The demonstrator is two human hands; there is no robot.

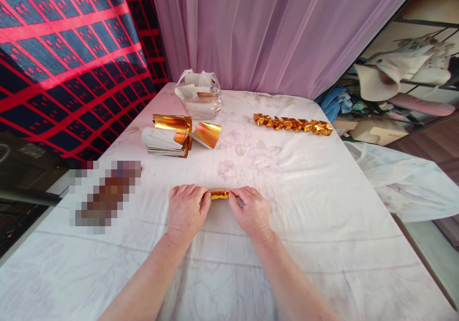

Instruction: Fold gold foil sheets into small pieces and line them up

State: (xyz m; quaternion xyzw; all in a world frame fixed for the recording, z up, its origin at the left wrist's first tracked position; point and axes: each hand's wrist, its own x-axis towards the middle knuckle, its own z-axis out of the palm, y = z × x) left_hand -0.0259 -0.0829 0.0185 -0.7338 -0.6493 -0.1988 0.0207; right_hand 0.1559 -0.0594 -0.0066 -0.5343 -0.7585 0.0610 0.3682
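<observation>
Head view: pinching a narrow folded gold strip at both ends, left end in left hand, right end in right hand, with thumbs against fingers, both nearly closed. Holding it mid-table, between left and right edges. See paper stack toward far-left corner, loose gold sheet against its right side; clear bag of paper by far edge; row of folded gold pieces near far-right corner.

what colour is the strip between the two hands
Shiny gold strip, seen in the head view.
</observation>
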